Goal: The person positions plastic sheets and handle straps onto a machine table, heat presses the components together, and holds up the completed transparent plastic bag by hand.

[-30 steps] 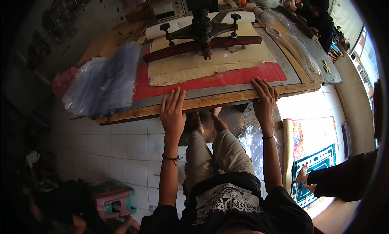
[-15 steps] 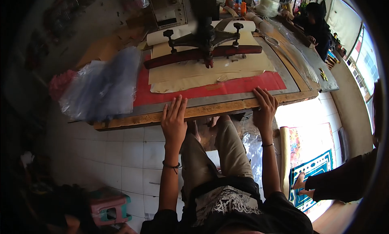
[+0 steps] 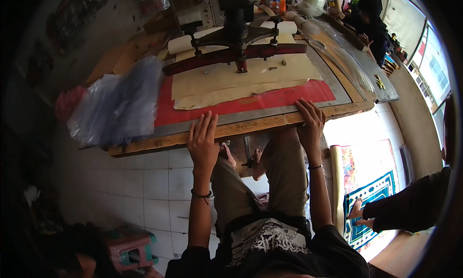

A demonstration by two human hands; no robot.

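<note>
My left hand [image 3: 202, 143] rests on the wooden front edge [image 3: 241, 131] of the table, fingers stretched forward and holding nothing. My right hand [image 3: 311, 121] lies on the same edge further right, also open, its fingertips close to a red sheet [image 3: 308, 92]. On top of the red sheet is a tan sheet [image 3: 207, 87] with a ragged front edge. Above it spans a dark red bar [image 3: 202, 62], hung from a black metal bracket [image 3: 236, 37] with screw knobs. A few small dark pieces [image 3: 283, 62] lie on the tan sheet.
Clear plastic sheets [image 3: 115, 104] hang over the table's left end. A white roll [image 3: 181, 44] lies behind the bar. At the back right another person [image 3: 371, 30] sits by a side table. Another person's legs [image 3: 400, 208] stand on a patterned mat [image 3: 371, 201]. A pink stool [image 3: 130, 249] stands lower left.
The bar appears slightly farther back over the tan sheet, showing more of the small pieces. My legs and feet have shifted beneath the table. Both hands stay on the edge.
</note>
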